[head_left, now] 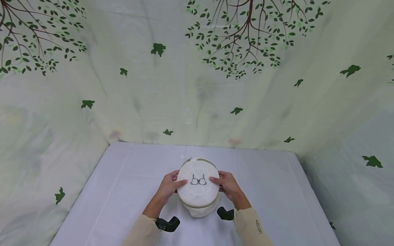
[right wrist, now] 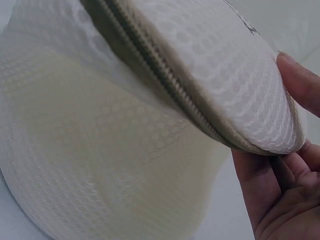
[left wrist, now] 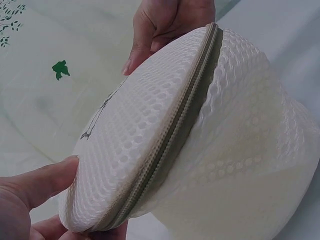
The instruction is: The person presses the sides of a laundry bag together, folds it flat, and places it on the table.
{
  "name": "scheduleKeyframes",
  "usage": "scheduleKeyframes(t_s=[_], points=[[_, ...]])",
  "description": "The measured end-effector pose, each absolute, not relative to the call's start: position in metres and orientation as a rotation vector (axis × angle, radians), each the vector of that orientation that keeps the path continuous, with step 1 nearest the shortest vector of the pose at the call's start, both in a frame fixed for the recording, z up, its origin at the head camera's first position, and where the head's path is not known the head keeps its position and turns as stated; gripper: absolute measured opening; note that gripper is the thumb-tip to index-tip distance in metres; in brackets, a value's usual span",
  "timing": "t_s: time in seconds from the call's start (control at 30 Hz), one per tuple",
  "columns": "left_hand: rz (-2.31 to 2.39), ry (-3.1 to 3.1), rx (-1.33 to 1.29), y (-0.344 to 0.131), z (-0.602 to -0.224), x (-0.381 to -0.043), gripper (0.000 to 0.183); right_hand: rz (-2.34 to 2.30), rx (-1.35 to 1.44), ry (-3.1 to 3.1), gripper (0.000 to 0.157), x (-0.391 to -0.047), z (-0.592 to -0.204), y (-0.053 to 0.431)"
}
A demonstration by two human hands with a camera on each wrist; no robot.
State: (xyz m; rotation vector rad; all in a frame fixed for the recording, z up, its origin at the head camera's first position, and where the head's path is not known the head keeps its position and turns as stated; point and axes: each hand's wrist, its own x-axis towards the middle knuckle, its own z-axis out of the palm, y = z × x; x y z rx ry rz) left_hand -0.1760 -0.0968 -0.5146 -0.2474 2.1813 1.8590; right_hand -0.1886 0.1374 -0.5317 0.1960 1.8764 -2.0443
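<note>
A round white mesh bra wash bag [head_left: 197,196] is held between both hands near the table's front. A line drawing of a bra [head_left: 198,180] marks its lid, which faces up and tilts toward the head camera. My left hand [head_left: 167,185] pinches the lid's left rim, thumb on top and fingers beneath. On the opposite rim, my right hand [head_left: 229,184] grips in the same way. A beige zipper [left wrist: 172,135] runs round the rim in the left wrist view and looks closed along the stretch seen there. Below it, the soft mesh body hangs creased; what is inside cannot be made out.
The white-covered table [head_left: 138,160] spreads out on both sides of the bag. Pale curtains [head_left: 191,95] printed with leaves and branches enclose its back and sides. A black wrist device [head_left: 167,224] sits at the left cuff, and another black device [head_left: 225,214] at the right.
</note>
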Motion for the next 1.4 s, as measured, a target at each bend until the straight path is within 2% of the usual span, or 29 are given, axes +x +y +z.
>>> scheduleKeyframes(t_s=[0.17, 0.47, 0.97, 1.4], points=[[1.828, 2.218, -0.256, -0.0979, -0.5146, -0.1754, 0.058, -2.088, 0.206, 1.842, 0.051, -0.1886, -0.5338, 0.1363], [1.806, 2.194, -0.292, -0.096, -0.5122, -0.175, 0.058, -2.125, 0.231, 1.809, 0.056, -0.1876, -0.5382, 0.1356], [1.86, 2.217, -0.283, -0.0932, -0.5128, -0.1734, 0.057, -2.156, 0.183, 1.753, 0.054, -0.186, -0.5407, 0.1374], [1.819, 2.267, -0.351, -0.0918, -0.5106, -0.1724, 0.053, -2.157, 0.212, 1.774, 0.062, -0.1844, -0.5397, 0.1325]])
